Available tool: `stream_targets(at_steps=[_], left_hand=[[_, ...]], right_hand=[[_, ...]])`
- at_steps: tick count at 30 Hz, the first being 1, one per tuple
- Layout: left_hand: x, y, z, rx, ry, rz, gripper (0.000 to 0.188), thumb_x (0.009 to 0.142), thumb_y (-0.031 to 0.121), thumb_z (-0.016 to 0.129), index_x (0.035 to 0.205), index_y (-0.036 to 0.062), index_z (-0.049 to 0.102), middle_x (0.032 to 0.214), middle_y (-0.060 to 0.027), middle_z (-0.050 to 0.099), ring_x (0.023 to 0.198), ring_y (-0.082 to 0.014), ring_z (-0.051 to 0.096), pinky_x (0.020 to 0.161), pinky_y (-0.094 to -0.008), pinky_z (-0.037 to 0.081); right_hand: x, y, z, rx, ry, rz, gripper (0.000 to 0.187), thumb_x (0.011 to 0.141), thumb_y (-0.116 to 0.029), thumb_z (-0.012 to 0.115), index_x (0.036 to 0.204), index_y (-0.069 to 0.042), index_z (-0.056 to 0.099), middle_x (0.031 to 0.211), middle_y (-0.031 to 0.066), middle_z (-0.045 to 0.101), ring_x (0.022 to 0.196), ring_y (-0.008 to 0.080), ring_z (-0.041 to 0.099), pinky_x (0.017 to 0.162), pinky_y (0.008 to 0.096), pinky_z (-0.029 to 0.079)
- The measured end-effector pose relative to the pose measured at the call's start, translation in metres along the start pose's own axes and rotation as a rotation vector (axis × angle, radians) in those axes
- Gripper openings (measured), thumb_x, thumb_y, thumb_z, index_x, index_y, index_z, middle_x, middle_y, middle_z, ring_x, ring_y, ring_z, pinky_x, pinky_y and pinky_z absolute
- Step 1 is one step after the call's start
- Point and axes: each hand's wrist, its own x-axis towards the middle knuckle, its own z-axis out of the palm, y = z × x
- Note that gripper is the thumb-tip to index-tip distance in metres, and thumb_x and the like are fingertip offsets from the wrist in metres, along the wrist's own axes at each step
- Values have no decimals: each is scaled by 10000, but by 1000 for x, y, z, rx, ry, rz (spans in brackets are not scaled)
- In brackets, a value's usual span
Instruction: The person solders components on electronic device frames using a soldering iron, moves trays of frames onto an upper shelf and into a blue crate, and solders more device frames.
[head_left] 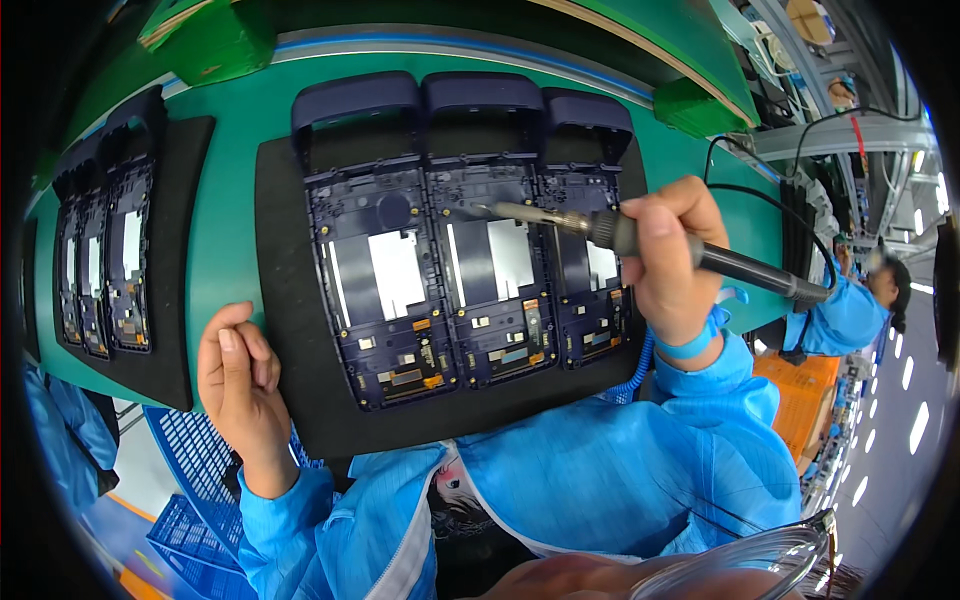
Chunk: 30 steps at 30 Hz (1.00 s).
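Observation:
Three dark-blue plastic device housings lie side by side on a black mat (pixel 300 400): a left one (pixel 385 290), a middle one (pixel 495 280) and a right one (pixel 588 270). Each has a frame-like handle at its far end, white rectangles and small circuit parts inside. My right hand (pixel 672 262) grips a soldering iron (pixel 620 232), its tip pointing left over the upper part of the middle housing; whether the tip touches is unclear. Left of the mat, my left hand (pixel 240 375) is curled closed, with nothing visible in its fingers.
More dark-blue housings (pixel 105 240) lie on another black mat (pixel 185 260) at the left. The iron's black cable (pixel 785 200) loops at the right. Blue plastic baskets (pixel 195 455) stand below the green table (pixel 225 235). Another person (pixel 850 310) is at the far right.

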Motion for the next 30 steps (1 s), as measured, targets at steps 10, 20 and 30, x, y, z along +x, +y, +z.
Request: stream_targets(at_steps=[10,20,30], left_hand=[[0,2,-4,-28,-19,4,265,897,164,351,1005,-38,485,654,-13,426,488,-20,289,413,-151,220],[-1,1,-5,-34,-58,12,269,900,169,346,1021,-36,473,658,-7,420,493,-21,285,423,-151,216],[-1,1,-5,-25,-68,10,274,906,178,336,1032,-27,465,655,-3,416,487,-21,280,425,-156,213]], right_hand=[[12,19,28,-208,26,-140,108,753,-102,590,747,-9,535,684,39,559,626,72,495,577,215,415],[11,19,28,-258,-6,-180,112,761,-110,584,751,-12,529,686,47,566,635,78,509,585,222,427],[11,18,26,-262,-17,-198,112,757,-112,588,757,-13,536,680,42,559,630,76,505,579,223,424]])
